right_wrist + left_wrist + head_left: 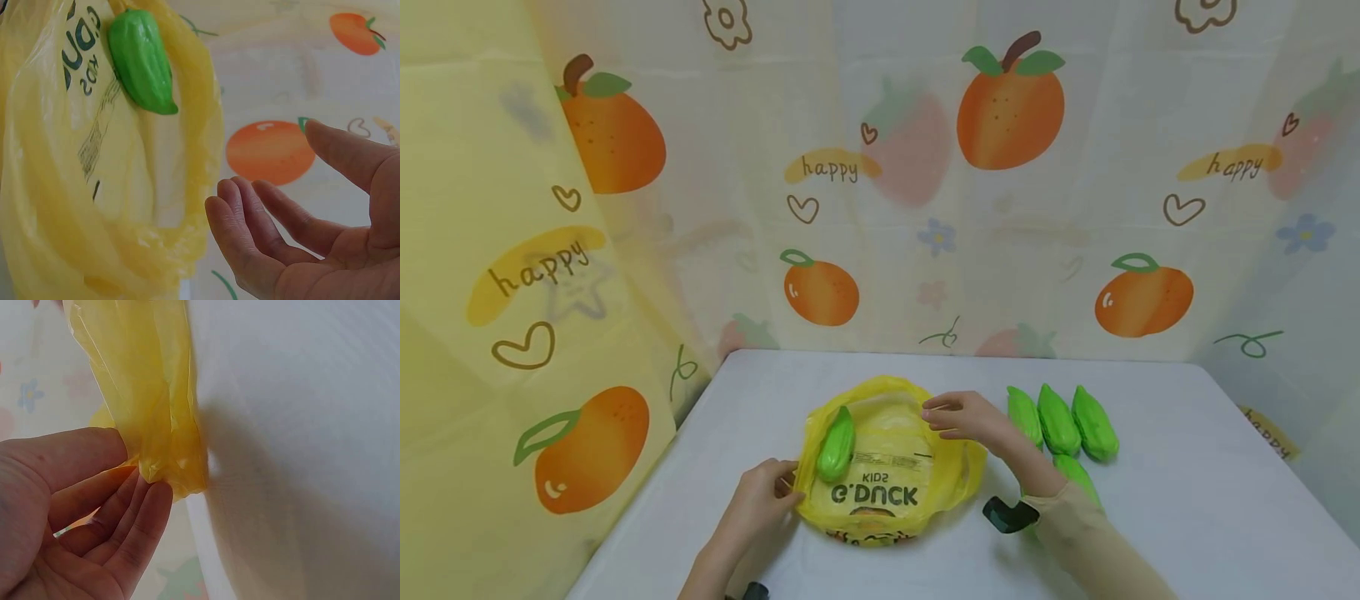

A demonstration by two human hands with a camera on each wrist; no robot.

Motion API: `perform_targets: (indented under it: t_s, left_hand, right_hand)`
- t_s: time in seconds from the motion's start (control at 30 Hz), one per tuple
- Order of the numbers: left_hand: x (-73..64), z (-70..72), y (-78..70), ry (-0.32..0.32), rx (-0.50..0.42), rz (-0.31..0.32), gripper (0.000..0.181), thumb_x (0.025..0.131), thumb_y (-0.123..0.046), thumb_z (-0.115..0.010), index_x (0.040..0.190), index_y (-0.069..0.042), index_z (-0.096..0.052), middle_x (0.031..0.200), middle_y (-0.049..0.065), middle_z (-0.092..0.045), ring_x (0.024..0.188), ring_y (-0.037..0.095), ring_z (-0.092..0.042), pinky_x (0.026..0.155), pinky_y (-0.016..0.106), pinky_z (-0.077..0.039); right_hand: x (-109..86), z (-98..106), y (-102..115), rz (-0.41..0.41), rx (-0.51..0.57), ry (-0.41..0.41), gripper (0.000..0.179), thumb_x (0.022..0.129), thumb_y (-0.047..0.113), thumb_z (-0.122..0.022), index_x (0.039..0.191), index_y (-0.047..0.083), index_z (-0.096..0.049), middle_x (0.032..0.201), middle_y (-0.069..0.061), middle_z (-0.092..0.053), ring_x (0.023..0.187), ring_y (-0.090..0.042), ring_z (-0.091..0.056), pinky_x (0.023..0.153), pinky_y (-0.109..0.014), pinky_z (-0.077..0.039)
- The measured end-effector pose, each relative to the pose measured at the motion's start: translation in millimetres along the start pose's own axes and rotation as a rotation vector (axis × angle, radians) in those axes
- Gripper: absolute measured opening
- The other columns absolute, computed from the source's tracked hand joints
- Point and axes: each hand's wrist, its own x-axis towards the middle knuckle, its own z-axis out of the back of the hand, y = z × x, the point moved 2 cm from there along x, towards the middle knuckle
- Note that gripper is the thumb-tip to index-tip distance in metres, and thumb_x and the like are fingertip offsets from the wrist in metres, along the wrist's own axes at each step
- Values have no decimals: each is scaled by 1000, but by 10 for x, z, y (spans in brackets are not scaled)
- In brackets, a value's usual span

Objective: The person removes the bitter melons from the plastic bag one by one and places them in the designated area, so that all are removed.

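Observation:
A yellow plastic bag [887, 492] printed with "G.DUCK KIDS" lies on the table with its mouth spread wide. Inside it, toward the left, is one glossy green ridged vegetable [837, 446] with a pointed tip, its exact kind unclear. My left hand [767, 492] pinches the bag's left rim between thumb and fingers; the folded yellow edge [165, 437] shows in the left wrist view. Over the bag's right side hovers my right hand [966, 417], holding nothing. In the right wrist view its fingers [240, 240] are relaxed, with the thumb apart.
Several more green vegetables [1058, 421] lie on the white table [1187, 500] to the right, some partly behind my right forearm. A dark wrist device [1011, 515] sits on that arm. Printed fruit-pattern curtains [910, 250] stand behind the table and at its sides.

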Motion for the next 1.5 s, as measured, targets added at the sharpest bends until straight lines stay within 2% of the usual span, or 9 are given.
perform_targets:
  t_s: [0.33, 0.73, 0.9, 1.13, 1.27, 1.5]
  left_hand:
    - [-6, 22, -23, 4, -8, 13, 39, 71, -4, -79, 108, -1, -68, 80, 0, -62, 69, 8, -58, 60, 20, -49]
    - [4, 22, -61, 26, -16, 28, 40, 71, -5, -79, 109, -1, -68, 82, 1, -63, 70, 9, -58, 61, 21, -49]
    - [12, 10, -57, 39, -17, 27, 40, 72, -6, -79, 110, -1, -68, 82, 0, -63, 71, 9, -58, 61, 21, -50]
    - [11, -13, -58, 35, -33, 41, 39, 72, -6, -79, 109, -3, -68, 82, 0, -63, 71, 9, -58, 61, 21, -50]
    - [4, -11, -56, 26, -32, 39, 39, 72, -5, -78, 109, -3, -69, 82, 0, -62, 70, 8, -58, 62, 21, -51]
    - [-5, 15, -43, 24, -13, 27, 40, 72, -5, -78, 110, -2, -68, 82, 0, -62, 70, 9, -58, 61, 21, -50]
  right_hand:
    - [239, -316, 76, 30, 56, 74, 48, 89, 28, -66, 124, -2, -58, 121, -21, -62, 108, -36, -62, 88, -42, -53]
    - [479, -674, 30, 29, 75, 89, 46, 86, 24, -69, 122, -4, -59, 116, -21, -63, 103, -34, -64, 84, -40, -55]
    - [579, -807, -22, 3, 80, 65, 47, 84, 24, -72, 119, -4, -60, 112, -21, -64, 100, -33, -65, 82, -39, -56]
    - [631, -951, -60, -83, 85, 65, 56, 85, 24, -71, 125, -9, -52, 113, -24, -62, 102, -36, -64, 84, -40, -55]
    - [679, -1030, -95, -94, 78, 79, 57, 85, 26, -70, 125, -10, -51, 111, -22, -63, 98, -32, -65, 83, -39, -55]
    - [709, -1197, -76, -104, 131, 96, 62, 83, 24, -73, 126, -14, -49, 112, -25, -63, 99, -34, -65, 83, -40, -55]
